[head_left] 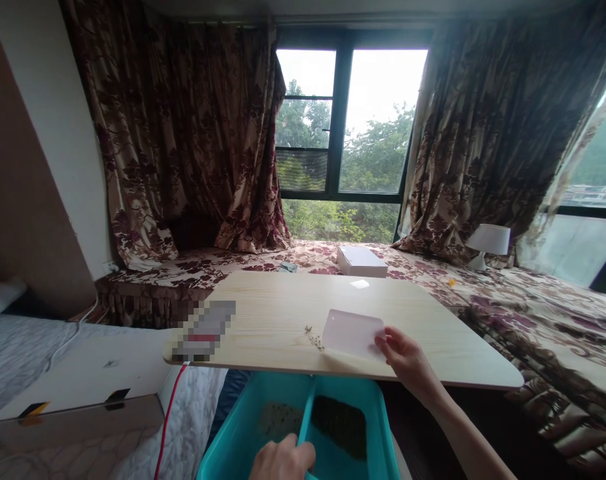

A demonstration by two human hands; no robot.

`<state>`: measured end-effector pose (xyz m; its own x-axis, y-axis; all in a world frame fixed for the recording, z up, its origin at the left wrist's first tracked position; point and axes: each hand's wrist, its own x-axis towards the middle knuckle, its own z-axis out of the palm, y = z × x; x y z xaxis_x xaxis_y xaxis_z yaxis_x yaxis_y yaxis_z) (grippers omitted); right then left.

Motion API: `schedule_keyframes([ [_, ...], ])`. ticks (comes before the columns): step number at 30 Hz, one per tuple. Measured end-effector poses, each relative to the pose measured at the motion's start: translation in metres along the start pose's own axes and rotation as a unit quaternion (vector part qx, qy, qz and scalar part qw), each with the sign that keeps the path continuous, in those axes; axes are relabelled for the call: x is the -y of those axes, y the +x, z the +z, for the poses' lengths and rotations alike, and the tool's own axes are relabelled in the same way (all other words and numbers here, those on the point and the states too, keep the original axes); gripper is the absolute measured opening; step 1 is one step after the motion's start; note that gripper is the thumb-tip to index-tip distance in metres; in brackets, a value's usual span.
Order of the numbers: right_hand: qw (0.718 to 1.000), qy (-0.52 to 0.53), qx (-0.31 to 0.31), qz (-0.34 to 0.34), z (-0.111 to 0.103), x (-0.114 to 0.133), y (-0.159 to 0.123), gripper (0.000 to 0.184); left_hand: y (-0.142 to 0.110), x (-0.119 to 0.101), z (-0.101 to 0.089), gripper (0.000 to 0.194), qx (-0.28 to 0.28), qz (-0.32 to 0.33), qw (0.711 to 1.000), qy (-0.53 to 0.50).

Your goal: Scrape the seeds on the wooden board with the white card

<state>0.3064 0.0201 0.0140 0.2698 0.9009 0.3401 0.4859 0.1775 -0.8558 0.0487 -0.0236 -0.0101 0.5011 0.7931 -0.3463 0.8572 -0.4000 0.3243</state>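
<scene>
My right hand [403,353] pinches the right edge of a thin translucent plastic sheet [353,332] with rounded corners. The sheet is held low over the wooden tabletop [273,307], tilted a little. Just left of its edge lies a scatter of small dark seeds or grains [313,339]. Below the table's front edge, my left hand [283,459] is closed around the divider of a teal two-compartment bin [243,407]. Small dark grains lie thinly in the left compartment, and a dense dark greenish mass [340,427] covers the floor of the right one.
A pixelated flat device [205,331] with a red cable [169,420] rests at the table's left end. A small white card [360,284] lies at its back edge. Beyond are a white box [363,260] and a lamp [489,243]. A larger box [93,387] sits on the bed.
</scene>
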Motion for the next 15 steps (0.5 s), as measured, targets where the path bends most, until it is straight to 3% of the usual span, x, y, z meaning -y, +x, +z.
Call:
schedule_keyframes([
  [7,1.000,-0.004,0.000,-0.004,-0.0055,-0.0043,-0.0061,0.033,-0.0023,0.0024,-0.0018,0.018,-0.006,0.003,1.000,0.007],
  [15,1.000,-0.007,0.004,0.015,0.0026,-0.0035,-0.0046,0.038,-0.0039,0.0035,-0.0045,0.018,-0.001,0.011,1.000,0.002],
])
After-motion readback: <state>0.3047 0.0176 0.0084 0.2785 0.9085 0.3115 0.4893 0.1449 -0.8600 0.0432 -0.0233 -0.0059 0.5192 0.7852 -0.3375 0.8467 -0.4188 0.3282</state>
